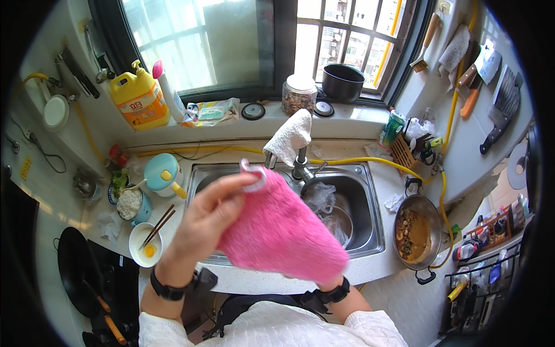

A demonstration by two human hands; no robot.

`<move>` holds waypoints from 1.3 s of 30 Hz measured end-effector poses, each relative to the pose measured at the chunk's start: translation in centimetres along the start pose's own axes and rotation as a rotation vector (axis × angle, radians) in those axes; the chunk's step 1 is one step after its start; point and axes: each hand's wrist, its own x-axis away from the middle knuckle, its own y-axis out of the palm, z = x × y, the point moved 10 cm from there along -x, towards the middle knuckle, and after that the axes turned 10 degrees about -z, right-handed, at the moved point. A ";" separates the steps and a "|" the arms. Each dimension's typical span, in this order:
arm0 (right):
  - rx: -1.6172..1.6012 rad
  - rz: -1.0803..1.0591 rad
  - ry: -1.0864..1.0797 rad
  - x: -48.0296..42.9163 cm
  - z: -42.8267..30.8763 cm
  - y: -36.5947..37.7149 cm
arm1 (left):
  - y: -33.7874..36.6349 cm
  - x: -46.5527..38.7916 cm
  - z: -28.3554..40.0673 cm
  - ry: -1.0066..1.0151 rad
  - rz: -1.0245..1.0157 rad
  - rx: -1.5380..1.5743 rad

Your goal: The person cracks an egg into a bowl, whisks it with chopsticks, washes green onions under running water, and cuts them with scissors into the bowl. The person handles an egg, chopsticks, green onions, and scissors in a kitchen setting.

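Note:
My left hand [212, 217] pinches the upper left edge of a fluffy pink cloth [282, 230] with a pale trim. The cloth hangs spread out in front of the double-bowl steel sink [378, 234]. Behind its lower right corner, my right hand is almost wholly hidden; only the wrist with a black strap shows, so its grip cannot be made out. Clear plastic bags [323, 197] and a round pot [342, 219] lie in the right bowl. A white towel [289, 136] is draped over the faucet [303, 171].
To the left stand a white bowl [135, 249] with a raw egg and chopsticks, a rice-filled container [143, 210], a blue-lidded jug [162, 173] and a black wok [76, 269]. A two-handled pan of food [417, 232] sits right, near a yellow hose [368, 160]. Knives [505, 99] hang on the wall.

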 end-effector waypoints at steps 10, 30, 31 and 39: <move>0.570 0.187 -0.465 -4.3 -14.1 5.9 | -2.5 -6.1 -0.7 0.011 -0.015 0.457; 1.143 0.763 0.078 -3.0 -3.6 -6.8 | -2.4 11.8 -12.9 -0.493 -0.040 0.143; 1.107 0.742 0.186 -4.2 -0.5 -7.6 | -3.0 14.3 -13.2 -0.514 -0.036 0.089; 1.100 0.609 0.585 -11.4 13.7 -13.4 | -11.8 31.4 -13.4 -0.587 0.673 0.116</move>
